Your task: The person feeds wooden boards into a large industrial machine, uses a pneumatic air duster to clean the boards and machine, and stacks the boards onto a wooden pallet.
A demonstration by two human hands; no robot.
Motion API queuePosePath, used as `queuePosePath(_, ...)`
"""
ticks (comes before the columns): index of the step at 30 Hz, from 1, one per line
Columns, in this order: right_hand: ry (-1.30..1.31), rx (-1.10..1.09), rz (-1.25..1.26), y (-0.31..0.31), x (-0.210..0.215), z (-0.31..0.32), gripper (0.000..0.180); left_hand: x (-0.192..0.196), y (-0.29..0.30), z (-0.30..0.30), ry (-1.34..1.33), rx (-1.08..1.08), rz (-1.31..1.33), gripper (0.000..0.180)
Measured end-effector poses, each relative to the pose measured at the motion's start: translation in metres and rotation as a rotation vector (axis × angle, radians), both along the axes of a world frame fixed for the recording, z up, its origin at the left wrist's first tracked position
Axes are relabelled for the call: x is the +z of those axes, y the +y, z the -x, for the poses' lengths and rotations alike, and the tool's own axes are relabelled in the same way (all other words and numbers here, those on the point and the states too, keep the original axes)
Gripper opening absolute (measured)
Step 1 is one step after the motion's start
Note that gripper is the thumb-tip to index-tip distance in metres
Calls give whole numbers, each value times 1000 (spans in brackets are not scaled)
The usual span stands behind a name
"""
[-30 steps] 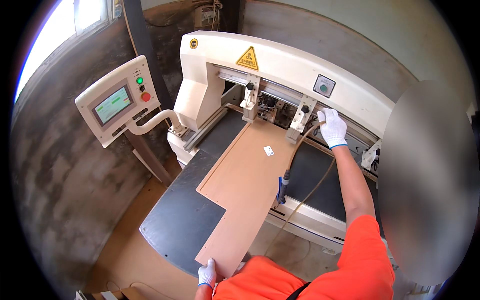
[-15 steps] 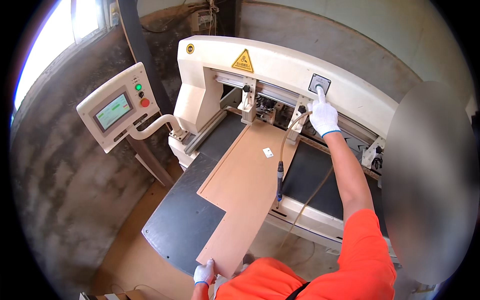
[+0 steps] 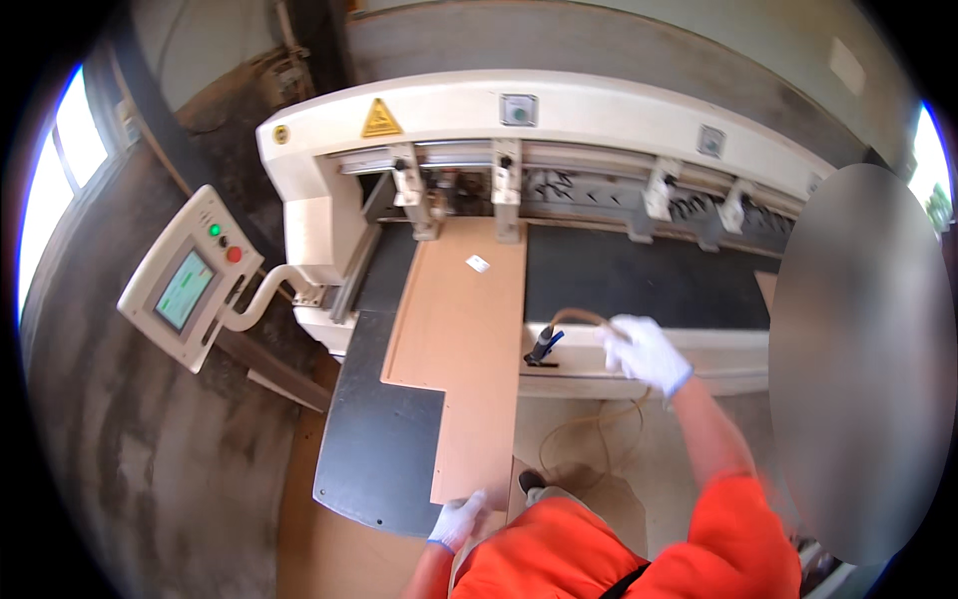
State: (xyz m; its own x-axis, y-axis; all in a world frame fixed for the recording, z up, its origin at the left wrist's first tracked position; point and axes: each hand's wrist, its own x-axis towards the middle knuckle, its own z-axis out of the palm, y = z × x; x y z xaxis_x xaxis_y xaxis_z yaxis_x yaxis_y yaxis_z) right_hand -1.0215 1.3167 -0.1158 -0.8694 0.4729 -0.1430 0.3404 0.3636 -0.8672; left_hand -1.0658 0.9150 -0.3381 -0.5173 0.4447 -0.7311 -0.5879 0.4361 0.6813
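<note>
A flat brown wooden panel (image 3: 467,329), with a notch cut from its left near side, lies on the dark table of a white machine (image 3: 329,110). Its far end sits beneath two white clamps. My left hand (image 3: 461,519), in a white glove, pinches the panel's near edge. Off to the right of the panel, my gloved right hand (image 3: 647,354) is closed around a brownish air hose (image 3: 579,313), slightly smeared by motion. From that hose hangs an air blow gun (image 3: 545,344) with a blue trigger, by the machine's front edge. A small white label (image 3: 478,264) rests on the panel.
A control panel (image 3: 185,285) with a lit screen, green light and red knob stands at the left on a bent arm. Several more clamps (image 3: 661,195) line the machine's beam to the right. Loose hose (image 3: 599,424) hangs below the front edge, near my foot.
My right hand has left the button on the beam and come down toward me, carrying the hose with it. My left hand stays on the panel's near end. The view has swung right.
</note>
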Motion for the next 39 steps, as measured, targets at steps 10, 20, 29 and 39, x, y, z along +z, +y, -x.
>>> queuePosePath(10,-10,-348,127,-334,-89,-357,34,-9,145,-160,-1020,-45,-300,47)
queuePosePath(20,-78,-1358,380,-627,-137,-584,54,53,31,-506,-240,-852,-491,27)
queuePosePath(29,1017,-2365,-671,-708,-103,-741,68,73,-135,-739,469,-1954,-1935,27)
queuePosePath(39,1586,-2505,-423,-845,-74,-886,44,83,-242,-902,-95,-2776,-2184,40)
